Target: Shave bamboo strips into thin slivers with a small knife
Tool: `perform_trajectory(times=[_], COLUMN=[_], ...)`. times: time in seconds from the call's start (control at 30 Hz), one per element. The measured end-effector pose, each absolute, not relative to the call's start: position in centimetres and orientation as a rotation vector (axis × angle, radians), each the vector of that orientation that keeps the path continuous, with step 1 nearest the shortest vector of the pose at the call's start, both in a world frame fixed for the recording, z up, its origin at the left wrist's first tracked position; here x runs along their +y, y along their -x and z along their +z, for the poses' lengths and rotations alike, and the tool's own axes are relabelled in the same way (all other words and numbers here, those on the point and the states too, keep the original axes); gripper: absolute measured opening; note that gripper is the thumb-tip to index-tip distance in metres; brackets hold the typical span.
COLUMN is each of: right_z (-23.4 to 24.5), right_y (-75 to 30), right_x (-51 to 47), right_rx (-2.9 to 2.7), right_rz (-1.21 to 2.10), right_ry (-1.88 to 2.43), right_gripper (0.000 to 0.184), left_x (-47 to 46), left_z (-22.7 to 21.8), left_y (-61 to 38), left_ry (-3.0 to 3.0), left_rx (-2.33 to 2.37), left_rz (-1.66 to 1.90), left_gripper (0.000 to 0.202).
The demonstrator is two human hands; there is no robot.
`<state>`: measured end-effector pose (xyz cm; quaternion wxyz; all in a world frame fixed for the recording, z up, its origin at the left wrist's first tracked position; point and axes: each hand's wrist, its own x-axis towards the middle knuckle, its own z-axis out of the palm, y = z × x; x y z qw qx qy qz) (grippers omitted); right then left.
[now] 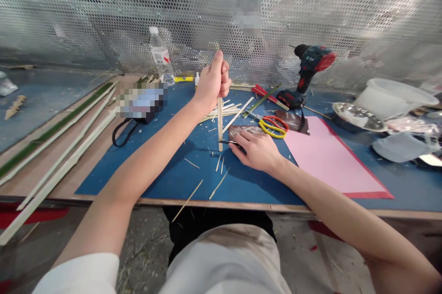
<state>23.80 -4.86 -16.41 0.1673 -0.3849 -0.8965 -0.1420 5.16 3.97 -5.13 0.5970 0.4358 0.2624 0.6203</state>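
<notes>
Held upright in the closed fist of the left hand, forearm raised off the mat: a thin bamboo strip, lower end standing on the blue cutting mat, toward the front edge of the bench. Curled shut on a small knife, the right hand, low against the mat, blade pointing left, just beside the strip's lower part (contact not discernible from this view). Nearby: scattered bamboo offcuts, red-and-yellow-handled scissors, a pink sheet.

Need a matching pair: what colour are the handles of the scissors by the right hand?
The scissors have red and yellow handles, seen best in the head view.
</notes>
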Motion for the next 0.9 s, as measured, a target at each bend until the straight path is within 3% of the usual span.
perform_trajectory(times=[0.23,0.57,0.9], right_z=[-16.5,-17.2,-15.8], right_y=[-24.0,-23.8,-23.2], right_x=[-4.6,-4.3,-4.7], right_rx=[-2.641,-2.632,-2.784], right_rz=[-0.314,-0.43,-0.346], right_ry=[1.056,0.932,1.055], right_gripper=[0.047,0.045,0.052], left_x=[3.8,3.0,3.1], left_z=[-4.5,-3.5,-3.7], left_y=[-4.2,-2.7,-2.7], left_ry=[-0.979,-0.752,-0.785], left_rx=[0.509,0.47,0.487], left_rz=[1.3,1.146,1.144], left_gripper=[0.052,0.05,0.053])
